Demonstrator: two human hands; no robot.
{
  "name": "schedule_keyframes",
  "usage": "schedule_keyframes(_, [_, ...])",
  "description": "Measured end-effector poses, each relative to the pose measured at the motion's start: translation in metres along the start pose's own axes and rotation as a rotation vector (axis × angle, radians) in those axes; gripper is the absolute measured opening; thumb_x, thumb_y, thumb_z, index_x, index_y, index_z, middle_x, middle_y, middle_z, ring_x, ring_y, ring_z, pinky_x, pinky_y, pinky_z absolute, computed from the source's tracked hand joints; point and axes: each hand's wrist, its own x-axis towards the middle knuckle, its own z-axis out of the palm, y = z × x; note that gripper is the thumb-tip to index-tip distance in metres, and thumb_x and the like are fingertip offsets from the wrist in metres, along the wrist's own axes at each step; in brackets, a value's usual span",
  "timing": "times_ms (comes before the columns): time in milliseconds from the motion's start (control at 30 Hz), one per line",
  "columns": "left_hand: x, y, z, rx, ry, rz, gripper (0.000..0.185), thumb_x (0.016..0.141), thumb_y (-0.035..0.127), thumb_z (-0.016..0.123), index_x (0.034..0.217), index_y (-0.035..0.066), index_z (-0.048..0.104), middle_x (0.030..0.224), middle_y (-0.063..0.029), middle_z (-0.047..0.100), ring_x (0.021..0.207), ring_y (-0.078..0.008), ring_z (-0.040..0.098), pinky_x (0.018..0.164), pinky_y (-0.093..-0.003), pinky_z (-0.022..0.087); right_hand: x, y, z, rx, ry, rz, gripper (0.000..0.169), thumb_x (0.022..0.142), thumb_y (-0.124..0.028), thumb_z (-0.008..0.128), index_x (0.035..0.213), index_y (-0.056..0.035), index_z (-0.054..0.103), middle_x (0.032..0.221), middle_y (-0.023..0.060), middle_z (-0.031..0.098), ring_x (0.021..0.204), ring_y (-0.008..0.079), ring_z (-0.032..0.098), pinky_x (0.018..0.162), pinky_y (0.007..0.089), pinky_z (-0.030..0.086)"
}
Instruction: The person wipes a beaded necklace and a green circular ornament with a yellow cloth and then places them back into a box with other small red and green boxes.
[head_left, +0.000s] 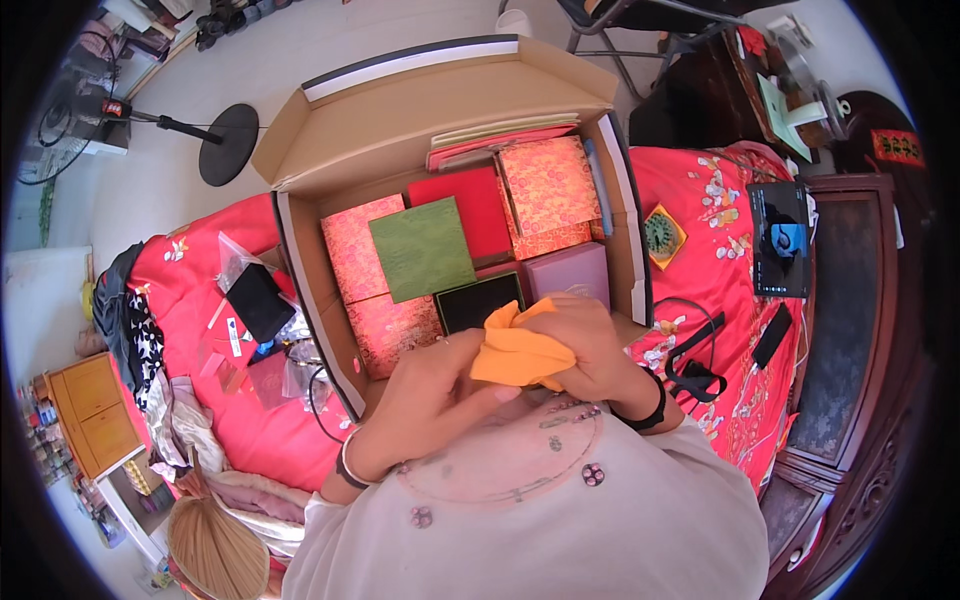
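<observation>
An orange cloth (525, 349), bunched and folded, is held between my two hands close to my chest. My right hand (589, 345) grips its upper right side, fingers curled over it. On the other side, my left hand (435, 397) has the cloth's left edge between thumb and fingers. Just beyond them stands a large open cardboard box (450, 97), its lid flap folded back. Inside lie a green flat box (421, 247), a black tray-like box with a green rim (480, 300), a purple box (568, 271), a red box (472, 210) and several floral-patterned boxes (551, 184).
A red patterned bedspread (285, 442) lies under the box. Left of it are a black pouch (260, 302) and plastic bags. To the right are a small cactus-like object (661, 236), a tablet (780, 238), a black strap (697, 375) and a phone-like object (771, 336). A fan (229, 142) stands on the floor.
</observation>
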Motion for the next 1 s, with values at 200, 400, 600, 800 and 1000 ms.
schedule_keyframes(200, [0.003, -0.002, 0.003, 0.015, -0.006, -0.094, 0.024, 0.094, 0.02, 0.057, 0.109, 0.001, 0.061, 0.077, -0.0109, 0.064, 0.066, -0.0234, 0.065, 0.06, -0.0323, 0.048, 0.001, -0.01, 0.016, 0.318, 0.255, 0.333, 0.042, 0.083, -0.018, 0.065, 0.118, 0.0007, 0.054, 0.098, 0.0167, 0.064, 0.086, 0.0373, 0.062, 0.077, 0.0419, 0.048])
schedule_keyframes(400, [-0.005, -0.004, 0.0, -0.285, 0.212, -0.157, 0.025, 0.099, 0.018, 0.048, 0.112, -0.001, 0.059, 0.081, -0.0028, 0.066, 0.072, -0.0165, 0.064, 0.063, -0.0318, 0.049, 0.008, -0.001, 0.015, 0.037, 0.074, 0.082, 0.043, 0.081, -0.019, 0.068, 0.119, -0.0026, 0.056, 0.093, 0.0138, 0.061, 0.085, 0.0341, 0.058, 0.075, 0.0407, 0.045])
schedule_keyframes(600, [0.0, -0.009, 0.005, 0.011, -0.087, 0.014, 0.025, 0.094, 0.023, 0.057, 0.108, 0.003, 0.061, 0.087, -0.013, 0.066, 0.077, -0.0296, 0.065, 0.067, -0.037, 0.049, 0.004, 0.001, 0.012, -0.171, 0.051, -0.095, 0.037, 0.08, -0.019, 0.067, 0.113, -0.001, 0.063, 0.079, 0.0129, 0.062, 0.07, 0.0347, 0.059, 0.063, 0.0389, 0.047])
schedule_keyframes(800, [0.001, -0.009, 0.004, 0.077, -0.183, 0.028, 0.027, 0.094, 0.028, 0.056, 0.106, 0.005, 0.062, 0.092, -0.0141, 0.066, 0.081, -0.0352, 0.063, 0.07, -0.0422, 0.049, -0.001, -0.009, 0.013, 0.357, 0.241, 0.294, 0.039, 0.089, -0.017, 0.063, 0.122, 0.0031, 0.058, 0.095, 0.0112, 0.068, 0.082, 0.0228, 0.065, 0.073, 0.0323, 0.05])
schedule_keyframes(1000, [-0.009, 0.004, 0.001, -0.548, 0.089, -0.07, 0.032, 0.093, 0.027, 0.058, 0.107, -0.001, 0.061, 0.093, -0.0133, 0.065, 0.088, -0.0279, 0.065, 0.077, -0.0333, 0.049, 0.001, -0.004, 0.005, 0.41, -0.004, 0.129, 0.037, 0.086, -0.015, 0.066, 0.116, 0.0047, 0.058, 0.098, 0.0145, 0.066, 0.084, 0.0275, 0.065, 0.074, 0.033, 0.05])
